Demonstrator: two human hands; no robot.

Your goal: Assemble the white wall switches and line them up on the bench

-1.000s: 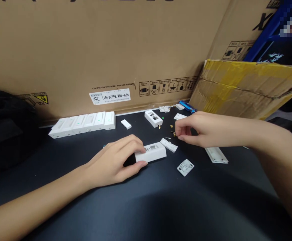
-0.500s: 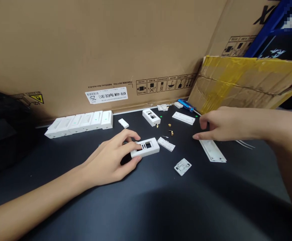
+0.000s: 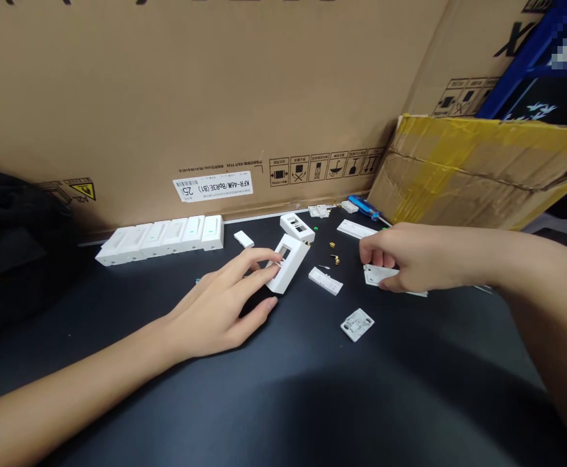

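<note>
My left hand has its fingertips hooked at the opening of a white plastic switch housing, which is tilted up; the thumb is apart from it. Over at the right, my right hand grips a long white plastic cover plate, its middle hidden under the fingers. Between the hands lie a narrow white strip with small fittings and small brass pieces. A second white housing sits just behind the tilted one. Nearer me is a small white plate with two dark holes.
A row of white switches stands at the back left, near a small white rocker cap. Another long white plate and a blue-handled screwdriver lie behind my right hand. Cardboard boxes wall off the back; black fabric is at left.
The housing at my left hand has turned from lying flat to tilted upward. My right hand has come down and taken hold of the long plate, turning it and shifting it left.
</note>
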